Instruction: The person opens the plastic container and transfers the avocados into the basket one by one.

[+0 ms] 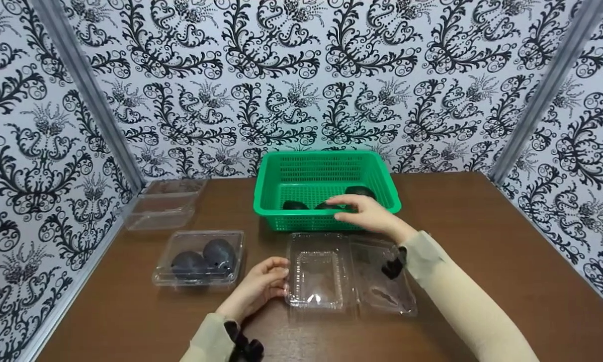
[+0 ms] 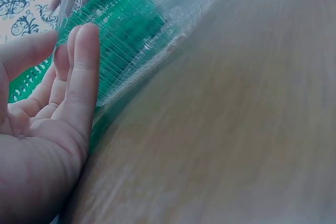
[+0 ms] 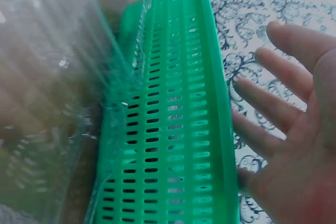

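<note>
Open clear container (image 1: 319,276) on the desk (image 1: 482,281), just before the green basket (image 1: 301,222).
I record the left grip (image 1: 262,283) at its left edge, fingers relaxed, thumb apart; right grip (image 1: 370,215) over the basket's front rim, fingers apart, near dark items (image 1: 295,205) lying inside.

right hand (image 3: 307,150) with spread fingers, slotted green basket (image 3: 173,119), clear plastic (image 3: 42,103) at left, patterned wall (image 3: 247,19)

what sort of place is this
Probably a small purpose-built work booth: patterned walls enclose a brown table, metal posts stand at the corners, and a green basket and open clear container sit within reach.
</note>
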The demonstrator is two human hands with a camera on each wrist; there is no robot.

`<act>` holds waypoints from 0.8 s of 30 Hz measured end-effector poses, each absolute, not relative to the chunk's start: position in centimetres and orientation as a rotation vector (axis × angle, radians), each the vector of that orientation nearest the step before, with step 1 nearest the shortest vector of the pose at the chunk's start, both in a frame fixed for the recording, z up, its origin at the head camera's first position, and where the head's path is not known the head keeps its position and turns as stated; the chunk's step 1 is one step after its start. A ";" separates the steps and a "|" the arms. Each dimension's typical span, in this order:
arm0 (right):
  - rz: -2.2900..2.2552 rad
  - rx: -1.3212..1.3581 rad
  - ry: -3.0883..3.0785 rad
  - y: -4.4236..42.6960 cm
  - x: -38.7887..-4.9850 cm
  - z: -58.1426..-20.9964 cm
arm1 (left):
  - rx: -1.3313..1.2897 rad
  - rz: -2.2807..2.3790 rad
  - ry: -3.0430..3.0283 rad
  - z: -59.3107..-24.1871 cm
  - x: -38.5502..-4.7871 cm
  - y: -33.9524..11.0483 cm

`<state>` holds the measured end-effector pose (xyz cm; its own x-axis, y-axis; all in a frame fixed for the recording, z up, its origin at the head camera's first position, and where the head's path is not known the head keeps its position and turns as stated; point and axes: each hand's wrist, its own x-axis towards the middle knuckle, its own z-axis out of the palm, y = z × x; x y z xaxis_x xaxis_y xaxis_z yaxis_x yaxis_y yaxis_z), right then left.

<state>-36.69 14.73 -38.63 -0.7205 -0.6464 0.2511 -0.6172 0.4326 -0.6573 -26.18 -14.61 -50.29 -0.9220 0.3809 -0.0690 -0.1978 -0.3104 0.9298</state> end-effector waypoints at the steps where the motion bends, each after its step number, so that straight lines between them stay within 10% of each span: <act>1: -1.174 -1.200 2.655 15.2 -36.2 -38.8 | 0.229 2.276 1.581 -50.3 -26.2 -14.6; 24: -0.989 -1.259 2.640 17.1 -28.7 -43.8 | 0.197 2.237 1.618 -49.9 -25.9 -14.5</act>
